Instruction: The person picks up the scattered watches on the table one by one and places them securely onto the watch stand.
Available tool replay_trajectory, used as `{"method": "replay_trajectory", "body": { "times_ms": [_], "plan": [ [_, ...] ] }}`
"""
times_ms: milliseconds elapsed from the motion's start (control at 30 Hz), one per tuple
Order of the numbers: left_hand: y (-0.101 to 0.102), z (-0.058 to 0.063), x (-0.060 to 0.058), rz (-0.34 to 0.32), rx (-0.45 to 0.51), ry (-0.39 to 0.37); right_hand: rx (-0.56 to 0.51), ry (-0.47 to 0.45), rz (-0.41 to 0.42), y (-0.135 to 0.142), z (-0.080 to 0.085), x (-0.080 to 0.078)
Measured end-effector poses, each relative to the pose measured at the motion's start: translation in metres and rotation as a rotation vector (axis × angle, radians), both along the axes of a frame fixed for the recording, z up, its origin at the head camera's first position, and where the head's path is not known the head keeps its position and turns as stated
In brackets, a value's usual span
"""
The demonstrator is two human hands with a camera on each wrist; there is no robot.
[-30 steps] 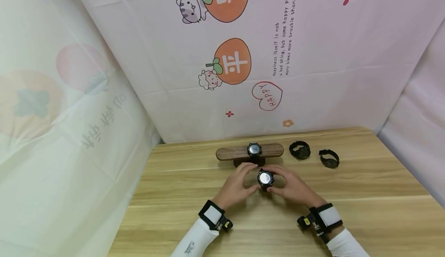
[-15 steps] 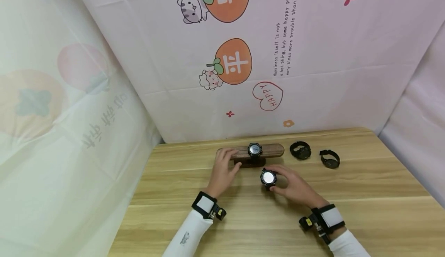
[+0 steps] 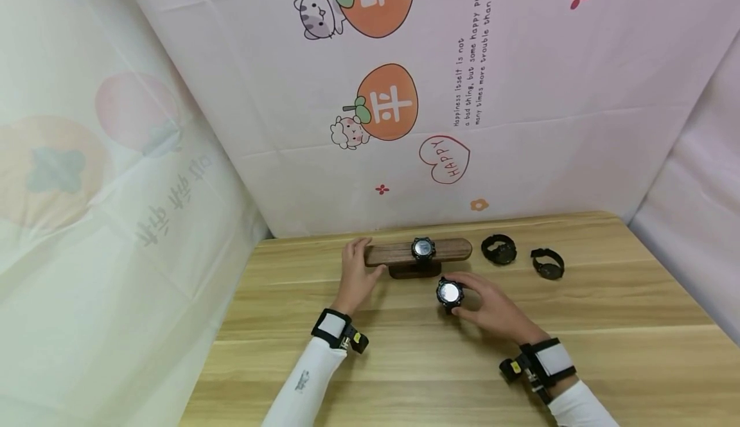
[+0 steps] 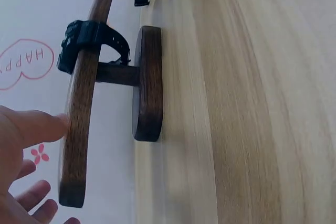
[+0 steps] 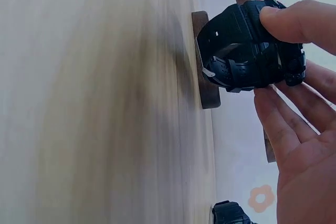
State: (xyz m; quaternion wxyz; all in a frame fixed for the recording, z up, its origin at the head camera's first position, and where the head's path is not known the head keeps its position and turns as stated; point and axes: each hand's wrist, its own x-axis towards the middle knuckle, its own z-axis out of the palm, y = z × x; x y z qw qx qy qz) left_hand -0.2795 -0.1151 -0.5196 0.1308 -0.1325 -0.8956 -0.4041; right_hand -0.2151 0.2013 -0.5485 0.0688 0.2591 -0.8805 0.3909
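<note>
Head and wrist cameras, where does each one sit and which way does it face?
Head: on the head, looking forward and down over the pale wooden table; left hand, right hand and white sleeves show.
Left wrist: on that wrist, facing the dark-brown wooden stand; the left hand shows.
Right wrist: on that wrist, facing the black round-faced watch the right hand grips; both hands show.
Both wrist views share the stand.

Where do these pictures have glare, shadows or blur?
Head view: white glare washes out the face of the held watch in the right hand; right wrist view: soft, dark shadows fall across the tabletop, whose grain looks blurred; left wrist view: a cool, bluish cast, with the wooden stand fairly crisp.
</note>
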Motion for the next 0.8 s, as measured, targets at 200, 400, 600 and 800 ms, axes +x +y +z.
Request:
{"method": "replay_trajectory", "body": {
  "times_ms": [200,400,600,800],
  "plan": [
    [-0.006,-0.003,-0.003,0.015,0.022,-0.064,-0.003,-0.002,-0.014,0.007,0.000,-0.005],
    [-0.009,-0.004,-0.005,0.019,0.025,-0.090,-0.002,0.012,-0.031,0.016,0.004,-0.008],
    [-0.012,-0.005,-0.008,0.009,-0.003,-0.090,0.016,0.011,-0.066,0.027,0.007,-0.014],
    [-0.014,-0.005,-0.011,-0.002,-0.016,-0.081,0.036,0.008,-0.084,0.036,0.011,-0.018]
  ]
}}
